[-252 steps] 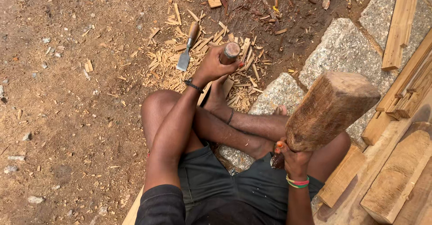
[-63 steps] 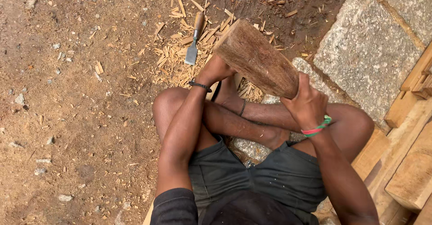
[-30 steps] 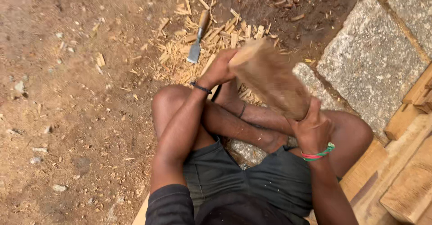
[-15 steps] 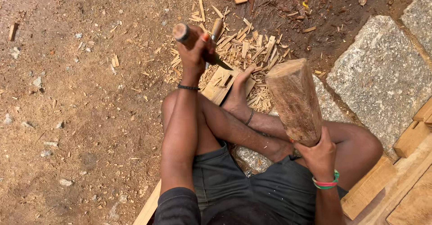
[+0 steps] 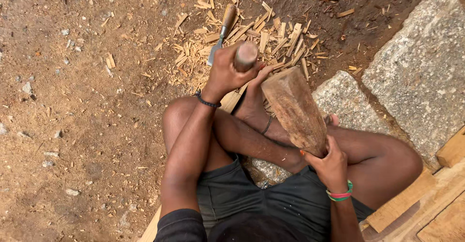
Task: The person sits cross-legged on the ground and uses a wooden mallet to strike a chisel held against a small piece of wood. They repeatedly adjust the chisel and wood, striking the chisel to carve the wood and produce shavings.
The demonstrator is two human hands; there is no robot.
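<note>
My left hand (image 5: 224,72) is closed around the round wooden handle of a chisel (image 5: 245,56), held upright over a pale wooden piece (image 5: 231,100) by my feet. My right hand (image 5: 331,166) grips the narrow end of a heavy wooden mallet (image 5: 294,110), whose thick head points forward toward the chisel handle and sits close beside it. A second chisel (image 5: 222,31) with a wooden handle and metal blade lies on the ground among the wood chips (image 5: 264,41), just beyond my left hand. I sit with my legs crossed.
Two grey stone blocks (image 5: 422,72) lie to the right, one smaller stone block (image 5: 345,98) next to my knee. Wooden planks (image 5: 431,208) are stacked at the lower right. Brown dirt with pebbles spreads to the left.
My left hand has come back down from the raised position and now holds the chisel upright near my feet. The mallet head has tipped forward toward it.
</note>
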